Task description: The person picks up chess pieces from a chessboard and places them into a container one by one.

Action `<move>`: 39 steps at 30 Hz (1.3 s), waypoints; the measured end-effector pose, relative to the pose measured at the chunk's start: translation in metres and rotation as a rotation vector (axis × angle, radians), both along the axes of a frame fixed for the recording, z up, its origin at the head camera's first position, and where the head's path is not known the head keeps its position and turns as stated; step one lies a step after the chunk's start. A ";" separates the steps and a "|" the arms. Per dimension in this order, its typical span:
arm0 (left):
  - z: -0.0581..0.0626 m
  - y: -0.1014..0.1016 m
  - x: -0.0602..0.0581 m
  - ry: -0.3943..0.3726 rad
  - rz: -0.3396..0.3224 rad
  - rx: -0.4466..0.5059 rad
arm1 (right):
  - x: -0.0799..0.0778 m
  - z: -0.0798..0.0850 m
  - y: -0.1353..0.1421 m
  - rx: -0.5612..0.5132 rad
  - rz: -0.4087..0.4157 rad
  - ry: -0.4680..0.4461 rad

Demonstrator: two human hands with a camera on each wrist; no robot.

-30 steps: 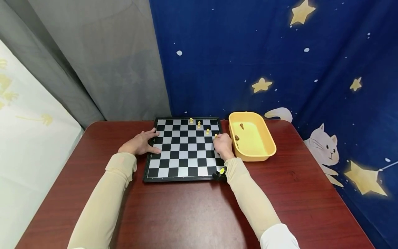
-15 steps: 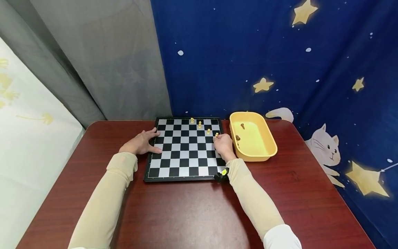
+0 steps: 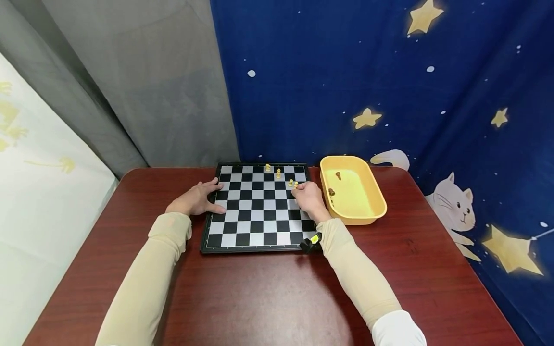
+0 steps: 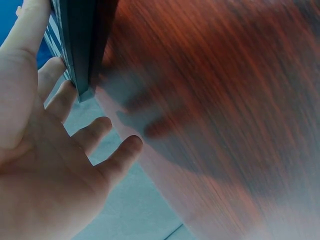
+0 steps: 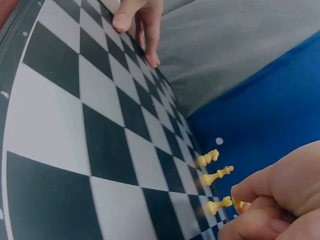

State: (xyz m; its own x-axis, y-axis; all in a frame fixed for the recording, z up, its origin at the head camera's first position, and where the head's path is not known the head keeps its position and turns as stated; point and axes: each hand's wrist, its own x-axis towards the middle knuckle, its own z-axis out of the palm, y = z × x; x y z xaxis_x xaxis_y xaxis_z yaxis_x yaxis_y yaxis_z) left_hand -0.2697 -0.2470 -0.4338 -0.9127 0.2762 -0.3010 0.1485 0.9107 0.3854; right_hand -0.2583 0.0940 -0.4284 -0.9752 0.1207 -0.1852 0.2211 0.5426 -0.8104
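"So, where does the piece sit on your feed?"

"I have the yellow chess piece (image 5: 240,203) at the fingertips of the right hand (image 3: 308,197), pinched between thumb and index finger, with the other fingers curled in. Most of it is covered, so I can't name its type, nor tell whether it touches a square."

"What's nearest to it?"

"Three standing chess pieces (image 5: 217,176), also yellow. In my head view they run in a slanting row from the far edge toward the right hand, and the closest is just beside the pinched one. All of this is over the far right part of the chessboard (image 3: 257,214)."

"And the left hand (image 3: 195,199)?"

"Well apart from the piece, across at the opposite edge. Its fingers are spread, thumb and index reaching over the board's left rim, the others outside it. I can't tell how hard it bears on the rim."

"Further out?"

"Just right of the board I see a yellow bin (image 3: 380,210) with small brown chess pieces (image 3: 338,176) in it, near the right hand. Everything rests on a dark red table (image 3: 255,298). Behind it hang a grey curtain (image 3: 164,81) and a blue curtain (image 3: 303,105) printed with stars."
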 end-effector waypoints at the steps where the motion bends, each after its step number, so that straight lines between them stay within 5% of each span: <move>1: 0.000 0.000 0.001 -0.001 0.002 0.004 | 0.000 0.002 0.000 0.000 0.003 0.001; 25: 0.000 0.004 0.001 -0.012 0.011 -0.004 | 0.001 0.037 0.031 0.002 0.050 0.095; 39: 0.001 0.002 0.001 0.007 -0.006 -0.002 | 0.000 0.048 0.053 -0.058 0.006 0.043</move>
State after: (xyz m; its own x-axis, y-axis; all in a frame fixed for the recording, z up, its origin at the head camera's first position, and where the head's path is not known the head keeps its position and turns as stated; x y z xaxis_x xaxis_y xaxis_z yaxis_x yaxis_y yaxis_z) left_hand -0.2682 -0.2451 -0.4327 -0.9130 0.2811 -0.2956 0.1566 0.9107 0.3823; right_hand -0.2582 0.1467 -0.3808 -0.9832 0.1048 -0.1494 0.1819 0.4957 -0.8492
